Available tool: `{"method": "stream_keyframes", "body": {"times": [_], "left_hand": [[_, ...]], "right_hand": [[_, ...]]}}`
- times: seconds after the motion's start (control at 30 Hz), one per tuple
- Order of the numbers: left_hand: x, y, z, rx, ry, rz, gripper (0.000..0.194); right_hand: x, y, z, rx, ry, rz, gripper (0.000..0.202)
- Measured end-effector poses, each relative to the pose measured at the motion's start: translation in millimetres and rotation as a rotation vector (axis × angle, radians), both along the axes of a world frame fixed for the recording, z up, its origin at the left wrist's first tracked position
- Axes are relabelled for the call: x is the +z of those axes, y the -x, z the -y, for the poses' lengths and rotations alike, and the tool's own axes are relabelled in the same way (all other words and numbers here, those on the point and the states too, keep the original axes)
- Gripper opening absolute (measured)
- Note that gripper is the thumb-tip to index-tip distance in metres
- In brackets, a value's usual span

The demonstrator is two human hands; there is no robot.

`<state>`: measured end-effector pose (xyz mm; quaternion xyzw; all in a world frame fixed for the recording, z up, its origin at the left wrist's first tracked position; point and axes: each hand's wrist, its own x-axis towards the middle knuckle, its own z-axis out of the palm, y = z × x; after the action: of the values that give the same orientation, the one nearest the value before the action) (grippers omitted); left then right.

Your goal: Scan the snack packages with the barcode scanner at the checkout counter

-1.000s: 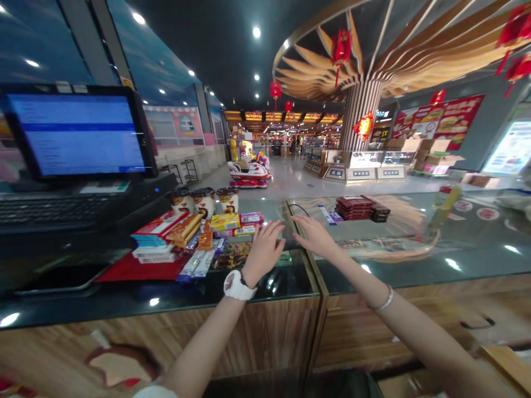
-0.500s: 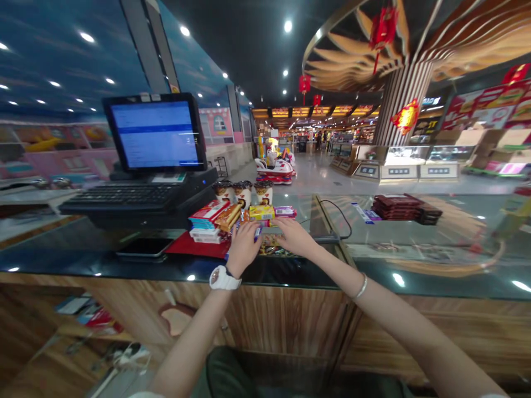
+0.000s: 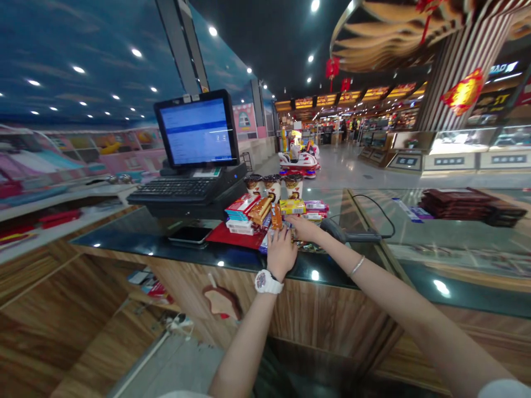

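Observation:
My left hand point(image 3: 282, 251), with a white watch point(image 3: 267, 282) at the wrist, lies over small snack packets at the front of a pile on the counter. Its fingers are apart. From the right, my right hand point(image 3: 306, 228) reaches into the same spot, fingers bent together beside an upright orange-brown packet point(image 3: 276, 215); what they hold, if anything, is hidden. Around the hands lie a gold-brown packet point(image 3: 260, 210), a yellow pack point(image 3: 292, 207), purple-pink rolls point(image 3: 316, 205) and red-and-blue boxes point(image 3: 243, 209) stacked on white ones point(image 3: 239, 227). Three lidded cups point(image 3: 272, 187) stand behind.
A monitor point(image 3: 197, 130) and black keyboard point(image 3: 174, 189) stand to the left, with a phone point(image 3: 189, 235) in front. Right of my hands lies a black corded scanner point(image 3: 334, 230). Dark brown packets point(image 3: 458, 204) are stacked on the glass farther right. The wooden counter front point(image 3: 327, 312) drops below.
The view has turned left. My hands have drawn closer together, the left one now partly in front of the right fingers. The orange-brown packet and scanner show more fully.

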<state>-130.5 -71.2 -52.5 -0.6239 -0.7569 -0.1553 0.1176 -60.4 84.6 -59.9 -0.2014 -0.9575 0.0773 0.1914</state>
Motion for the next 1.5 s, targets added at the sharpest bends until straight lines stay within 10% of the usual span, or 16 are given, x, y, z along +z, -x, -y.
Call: {"method": "stream_keyframes", "body": {"times": [0.27, 0.9, 1.5], "left_hand": [[-10.7, 1.7, -5.9, 0.007, 0.010, 0.015, 0.047], [-0.3, -0.4, 0.8, -0.002, -0.029, 0.100, 0.036], [53.3, -12.1, -39.8, -0.454, -0.237, 0.186, 0.032]], "right_hand": [[-17.8, -7.1, -11.6, 0.094, 0.085, -0.047, 0.060], [17.0, -27.4, 24.1, -0.150, -0.160, 0.087, 0.029], [59.8, -111.6, 13.3, -0.259, -0.687, -0.253, 0.025]]}}
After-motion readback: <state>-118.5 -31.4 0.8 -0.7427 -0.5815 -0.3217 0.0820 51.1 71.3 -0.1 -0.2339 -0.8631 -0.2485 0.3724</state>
